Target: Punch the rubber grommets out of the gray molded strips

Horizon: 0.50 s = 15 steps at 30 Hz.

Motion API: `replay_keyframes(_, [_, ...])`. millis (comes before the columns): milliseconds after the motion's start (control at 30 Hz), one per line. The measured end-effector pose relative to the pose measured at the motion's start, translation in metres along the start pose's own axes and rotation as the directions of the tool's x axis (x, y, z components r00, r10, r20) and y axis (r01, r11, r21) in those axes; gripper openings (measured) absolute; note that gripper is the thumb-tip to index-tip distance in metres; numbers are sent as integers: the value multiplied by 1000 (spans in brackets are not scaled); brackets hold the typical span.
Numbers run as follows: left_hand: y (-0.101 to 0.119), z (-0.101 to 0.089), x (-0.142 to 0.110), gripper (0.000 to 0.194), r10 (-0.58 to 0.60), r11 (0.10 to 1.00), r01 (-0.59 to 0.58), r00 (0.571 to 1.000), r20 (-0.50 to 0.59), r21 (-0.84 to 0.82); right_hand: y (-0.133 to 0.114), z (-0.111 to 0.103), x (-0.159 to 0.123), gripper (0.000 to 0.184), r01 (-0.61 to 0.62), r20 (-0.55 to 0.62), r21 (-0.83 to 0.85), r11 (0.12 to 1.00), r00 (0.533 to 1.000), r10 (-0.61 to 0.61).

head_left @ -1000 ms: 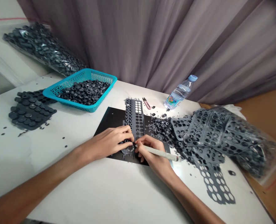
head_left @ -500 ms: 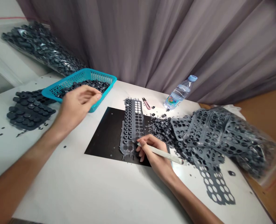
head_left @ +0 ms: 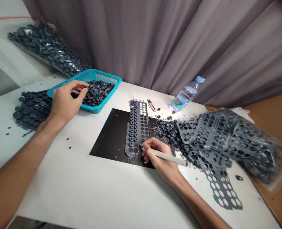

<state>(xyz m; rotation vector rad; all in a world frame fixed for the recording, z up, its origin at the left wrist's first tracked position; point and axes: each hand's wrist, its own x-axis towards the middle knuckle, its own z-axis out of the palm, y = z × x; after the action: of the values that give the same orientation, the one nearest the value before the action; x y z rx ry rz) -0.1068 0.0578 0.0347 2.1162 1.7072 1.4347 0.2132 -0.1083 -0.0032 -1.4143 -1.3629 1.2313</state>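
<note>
My left hand is above the left side of the blue plastic basket, its fingers curled and the thumb close to the fingertips. Whether a small piece sits between them cannot be made out. Dark rubber rings fill the basket. My right hand grips a pale pen-shaped tool, its tip by the lower right edge of a grey rubber sheet. Rings stand in the sheet's left columns; the right columns show holes, white at the top. Beneath the sheet lies a black mat.
At right, loose dark rings lie beside punched rubber sheets and a clear bag. Pink thread snips and a water bottle are behind. A filled bag and a disc-covered sheet occupy the left.
My left hand has moved left across the basket, uncovering more of the rings in it. My right hand keeps its grip on the tool by the sheet. The view has shifted slightly.
</note>
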Motion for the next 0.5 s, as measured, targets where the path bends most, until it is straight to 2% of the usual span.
replay_keyframes(200, [-5,-2,-3,23,55,989,-49,998,-38,140,-1,-5,2,22,-60,44,18,998,997,59])
replay_keyframes(333, [19,-1,-9,23,153,980,-136,981,-115,144,-4,-6,0,20,-43,17,5,999,999,43])
replay_keyframes(367, [28,1,-12,21,174,981,-166,981,-86,98,-4,-5,0,20,-24,-1,7,1000,1000,24])
replay_keyframes(433, [49,5,-22,18,216,974,-206,970,115,-91,-5,-2,-1,18,17,-28,10,1000,999,-17])
replay_keyframes(467, [59,9,-28,18,249,958,-195,929,273,-210,-5,1,-1,17,32,-27,12,999,999,-32])
replay_keyframes(500, [68,12,-35,18,290,937,-161,854,431,-311,-5,3,-1,16,42,-16,12,999,999,-42])
